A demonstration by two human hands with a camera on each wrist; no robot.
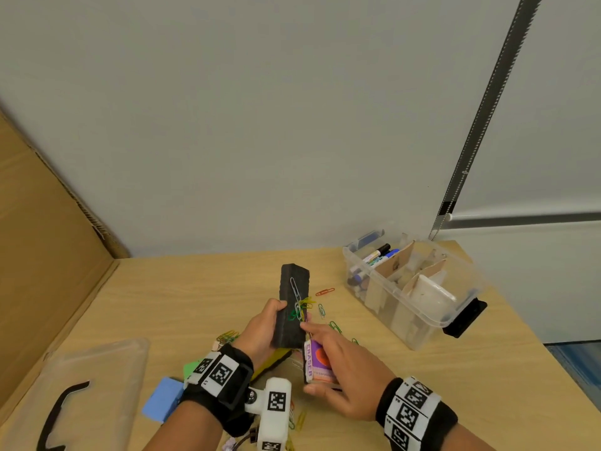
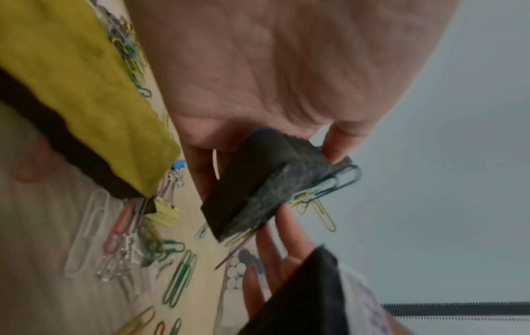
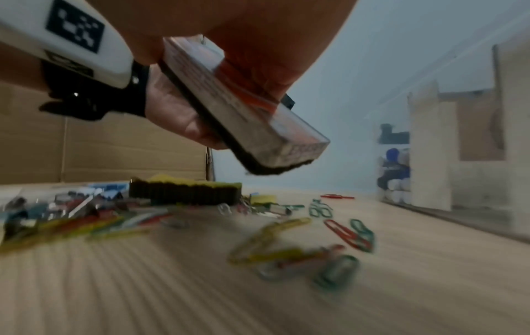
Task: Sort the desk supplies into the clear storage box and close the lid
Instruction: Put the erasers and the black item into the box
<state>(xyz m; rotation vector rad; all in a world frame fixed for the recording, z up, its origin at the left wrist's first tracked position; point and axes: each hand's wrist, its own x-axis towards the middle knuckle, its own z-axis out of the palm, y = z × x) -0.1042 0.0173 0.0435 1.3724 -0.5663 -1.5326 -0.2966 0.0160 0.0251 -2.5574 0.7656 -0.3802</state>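
Observation:
My left hand grips a black felt eraser upright above the table, its felt face toward me. A cluster of coloured paper clips clings to that face, also seen in the left wrist view as paper clips on the eraser. My right hand holds a second eraser labelled ERASER, with its index finger reaching to the clips. The labelled eraser shows close in the right wrist view. The clear storage box stands open at the back right.
The box's lid with a black handle lies front left. Loose paper clips, binder clips, a yellow sponge eraser and a blue block lie scattered near my wrists. Markers and cardboard dividers fill the box. Cardboard leans at the left.

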